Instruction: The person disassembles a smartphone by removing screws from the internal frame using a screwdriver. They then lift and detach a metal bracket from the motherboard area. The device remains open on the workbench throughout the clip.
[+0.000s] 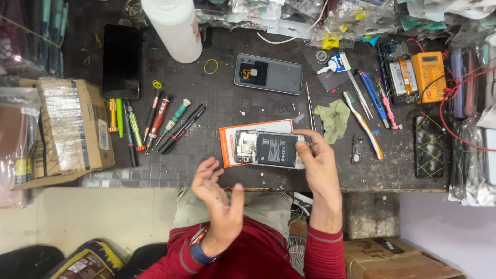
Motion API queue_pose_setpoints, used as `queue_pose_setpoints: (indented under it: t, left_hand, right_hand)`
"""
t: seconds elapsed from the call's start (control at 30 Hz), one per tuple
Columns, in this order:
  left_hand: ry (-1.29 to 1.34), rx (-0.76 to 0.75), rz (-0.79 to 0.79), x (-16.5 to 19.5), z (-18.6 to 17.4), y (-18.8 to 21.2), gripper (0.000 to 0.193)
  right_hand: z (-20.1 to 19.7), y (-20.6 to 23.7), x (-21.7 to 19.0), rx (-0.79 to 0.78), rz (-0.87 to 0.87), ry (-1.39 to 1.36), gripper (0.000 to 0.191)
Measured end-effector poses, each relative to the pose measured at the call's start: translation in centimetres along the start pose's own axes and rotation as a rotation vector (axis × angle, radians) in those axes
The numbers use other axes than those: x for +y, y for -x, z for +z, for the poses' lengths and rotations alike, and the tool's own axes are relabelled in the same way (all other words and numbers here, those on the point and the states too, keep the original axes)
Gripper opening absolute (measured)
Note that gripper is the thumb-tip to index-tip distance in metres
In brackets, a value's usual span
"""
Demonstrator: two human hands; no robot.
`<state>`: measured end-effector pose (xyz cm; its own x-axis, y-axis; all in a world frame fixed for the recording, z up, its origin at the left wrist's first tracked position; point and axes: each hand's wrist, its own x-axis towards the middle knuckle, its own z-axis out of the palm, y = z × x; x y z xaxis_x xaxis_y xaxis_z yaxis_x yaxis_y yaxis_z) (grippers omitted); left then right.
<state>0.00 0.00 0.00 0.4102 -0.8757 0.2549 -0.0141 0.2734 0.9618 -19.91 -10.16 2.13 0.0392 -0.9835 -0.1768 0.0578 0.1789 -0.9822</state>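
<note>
1. The right hand [319, 163] grips the right end of the opened phone [268, 149], fingers closed around its edge. The phone lies in the centre of the frame, on an orange-and-white card [230, 135], with its battery showing.
2. The left hand [219, 199] is open and holds nothing; it hovers below the phone, over the table edge.
3. The phone lies near the front edge of the table [217, 103]. With only one hand holding it, I judge it could slip down to the lap.
4. The bare parts inside could be scratched by the tweezers [310, 106] just beside it.
5. The table is dark and crowded: screwdrivers [160, 121] at left, a yellow multimeter [429, 75] at upper right, a white bottle [173, 26] at top.
</note>
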Motion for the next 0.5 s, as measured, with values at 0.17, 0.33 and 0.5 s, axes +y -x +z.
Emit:
queue_pose_setpoints:
  t: [0.17, 0.33, 0.5]
  left_hand:
    - [-0.179, -0.073, -0.029, 1.3, -0.9, -1.9, 0.068]
    - [-0.504, -0.177, 0.103, 2.9, -1.1, -3.7, 0.076]
    - [-0.766, -0.354, 0.110, 3.1, -1.1, -5.6, 0.090]
  right_hand:
    - [2.3, -0.9, -1.1, 0.063, -0.232, 0.266, 0.031]
    - [4.0, 1.1, -3.1, 0.197, -0.388, 0.922, 0.056]
    - [2.9, 2.3, -3.5, 0.122, -0.481, 0.911, 0.049]
